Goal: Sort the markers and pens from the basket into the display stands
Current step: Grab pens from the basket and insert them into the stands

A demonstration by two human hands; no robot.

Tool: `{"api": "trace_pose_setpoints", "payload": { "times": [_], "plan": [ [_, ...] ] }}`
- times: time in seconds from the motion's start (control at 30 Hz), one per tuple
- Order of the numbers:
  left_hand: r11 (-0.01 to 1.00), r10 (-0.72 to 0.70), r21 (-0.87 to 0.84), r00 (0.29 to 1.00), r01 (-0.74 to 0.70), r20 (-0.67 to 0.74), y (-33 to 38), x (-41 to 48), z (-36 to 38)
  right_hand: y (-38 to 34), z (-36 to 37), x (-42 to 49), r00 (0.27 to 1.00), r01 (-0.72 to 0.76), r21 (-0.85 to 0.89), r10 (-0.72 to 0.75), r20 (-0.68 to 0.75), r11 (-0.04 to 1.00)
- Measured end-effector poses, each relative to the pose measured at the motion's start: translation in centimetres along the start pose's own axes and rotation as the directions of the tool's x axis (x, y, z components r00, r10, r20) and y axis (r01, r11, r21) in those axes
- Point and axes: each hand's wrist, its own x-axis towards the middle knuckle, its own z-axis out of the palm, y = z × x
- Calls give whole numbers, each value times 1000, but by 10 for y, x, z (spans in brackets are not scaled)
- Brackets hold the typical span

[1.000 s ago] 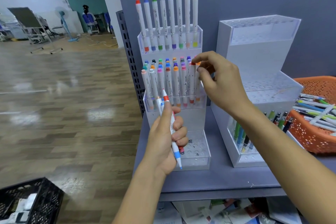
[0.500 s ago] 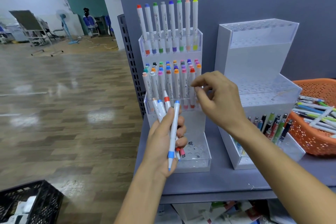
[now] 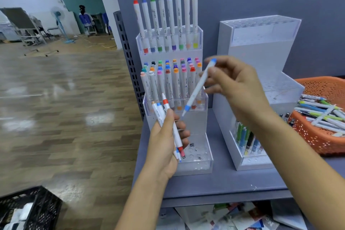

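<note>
Head view. The right hand (image 3: pixel 237 89) pinched a blue-capped marker (image 3: pixel 198 87), tilted before the left display stand (image 3: pixel 197 123), presumably to seat it in a free hole. The left hand (image 3: pixel 166 144) gripped spare markers (image 3: pixel 159 112) as a ready supply. The orange basket (image 3: pixel 321 84), with pens still in it, lay far right.

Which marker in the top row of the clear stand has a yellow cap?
The yellow-capped marker, standing at the far right end of the row, beside the peach-capped marker. No other cap there is yellow.
</note>
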Motion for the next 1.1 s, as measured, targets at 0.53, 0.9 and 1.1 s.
{"api": "trace_pose_setpoints", "payload": {
  "times": [0.53,0.9,1.1],
  "plan": [
    [997,37,-63,997,-33,64,2,2,-7,26,-3,23,865,392,-664,-500,31,637],
    [997,68,-53,992,-63,105,2,1,-6,31,-5,26,923,337,-678,-372,101,653],
    [995,77,-69,990,-69,115,0,2,-6,39,-8,22,918,344,-677,-386,95,651]
  ]
}}
